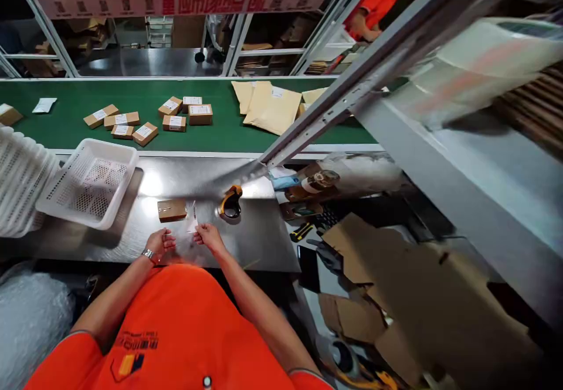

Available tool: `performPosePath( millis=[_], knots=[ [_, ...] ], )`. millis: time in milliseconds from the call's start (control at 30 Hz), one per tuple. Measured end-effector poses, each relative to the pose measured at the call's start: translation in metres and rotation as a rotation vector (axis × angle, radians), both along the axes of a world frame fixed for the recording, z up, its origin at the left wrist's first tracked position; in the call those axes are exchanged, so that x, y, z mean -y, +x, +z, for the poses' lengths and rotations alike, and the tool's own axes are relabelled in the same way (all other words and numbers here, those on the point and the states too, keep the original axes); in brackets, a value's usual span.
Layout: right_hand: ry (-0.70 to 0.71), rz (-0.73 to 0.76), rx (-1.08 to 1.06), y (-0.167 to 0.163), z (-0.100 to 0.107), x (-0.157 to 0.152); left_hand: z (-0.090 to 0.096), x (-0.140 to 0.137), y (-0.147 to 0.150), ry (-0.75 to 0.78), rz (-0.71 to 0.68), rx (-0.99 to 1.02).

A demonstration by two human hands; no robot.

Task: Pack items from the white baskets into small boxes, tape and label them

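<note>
My right hand (209,237) pinches a small, see-through plastic piece with some print on it, maybe a bag (192,219), over the steel table (185,174). My left hand (161,243), with a watch on its wrist, is held just above the table's near edge. Its fingers are loosely bent and apart, with nothing seen in them. A small brown cardboard box (172,210) lies just beyond my left hand, touching neither hand. To the right of the plastic piece stands a yellow and black tape dispenser (231,203).
A white perforated basket (88,182) sits left, beside stacked baskets (20,179). Beyond the table, a green conveyor belt (145,91) carries several small labelled boxes and padded envelopes (273,107). Flattened cardboard (409,290) and a phone (308,268) lie right. A metal post (325,114) slants across.
</note>
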State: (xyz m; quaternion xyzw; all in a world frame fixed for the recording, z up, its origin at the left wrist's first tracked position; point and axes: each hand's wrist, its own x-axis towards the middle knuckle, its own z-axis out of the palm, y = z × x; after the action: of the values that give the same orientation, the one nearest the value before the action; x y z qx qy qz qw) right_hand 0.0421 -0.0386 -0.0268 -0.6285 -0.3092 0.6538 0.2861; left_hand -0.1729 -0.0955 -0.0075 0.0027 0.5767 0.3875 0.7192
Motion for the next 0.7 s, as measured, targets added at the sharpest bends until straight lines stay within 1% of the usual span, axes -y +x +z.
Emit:
performPosePath(
  millis=[100,233,300,367,433,467,600,667,700],
  knots=[
    [-0.018,0.023,0.015,-0.023,-0.011,-0.004,-0.004,-0.006,-0.031,0.050,-0.001,-0.208],
    [-0.043,0.013,0.038,-0.048,-0.022,-0.011,-0.006,-0.025,-0.058,0.178,-0.128,-0.410],
    [-0.057,0.002,0.045,-0.057,-0.027,-0.014,-0.009,-0.037,-0.067,0.280,-0.250,-0.575],
    [-0.071,-0.010,0.051,-0.063,-0.032,-0.015,-0.012,-0.050,-0.074,0.402,-0.407,-0.786],
    [-0.084,-0.021,0.056,-0.067,-0.036,-0.015,-0.015,-0.065,-0.075,0.536,-0.573,-0.986],
    [-0.092,-0.027,0.058,-0.069,-0.037,-0.015,-0.016,-0.072,-0.074,0.599,-0.641,-1.056],
    [-0.116,-0.051,0.071,-0.073,-0.043,-0.016,-0.023,-0.102,-0.057,0.787,-0.923,-1.193],
    [-0.126,-0.058,0.076,-0.074,-0.045,-0.017,-0.029,-0.113,-0.045,0.862,-1.081,-1.224],
    [-0.131,-0.060,0.077,-0.073,-0.046,-0.018,-0.032,-0.117,-0.040,0.886,-1.136,-1.218]
  ],
)
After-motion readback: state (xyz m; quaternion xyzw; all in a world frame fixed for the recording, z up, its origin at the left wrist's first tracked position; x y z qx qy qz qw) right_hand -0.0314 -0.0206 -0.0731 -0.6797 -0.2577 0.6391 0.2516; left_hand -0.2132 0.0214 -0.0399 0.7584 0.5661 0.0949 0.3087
